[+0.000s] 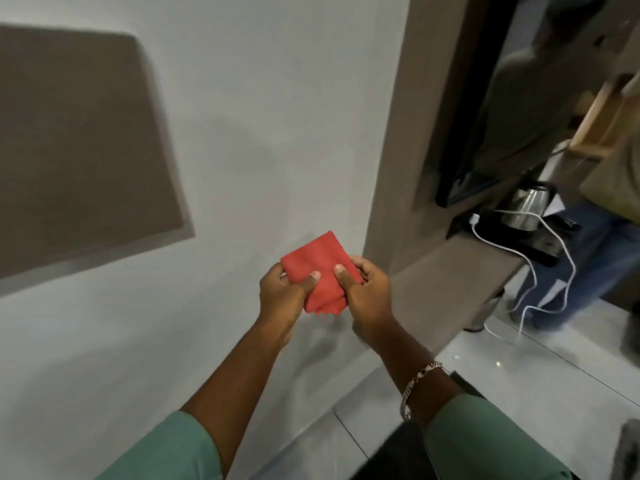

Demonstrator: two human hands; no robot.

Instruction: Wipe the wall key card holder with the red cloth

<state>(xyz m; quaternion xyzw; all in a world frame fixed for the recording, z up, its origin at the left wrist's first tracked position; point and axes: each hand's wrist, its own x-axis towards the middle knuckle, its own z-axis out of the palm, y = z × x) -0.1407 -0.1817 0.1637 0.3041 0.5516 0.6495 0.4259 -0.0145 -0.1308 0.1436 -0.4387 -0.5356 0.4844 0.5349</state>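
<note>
A folded red cloth [317, 265] is held in front of me, before a white wall [263, 98]. My left hand [282, 294] grips its left edge, thumb on top. My right hand [367, 289] grips its right edge, thumb pressed on the cloth as well. No key card holder shows in this view.
A brown square panel [76, 147] is set in the wall at the left. To the right a brown shelf [446, 268] carries a steel kettle [526, 206], a black tray and white cables. A person in jeans [595, 258] stands beyond it. Glossy floor tiles [519, 386] lie below.
</note>
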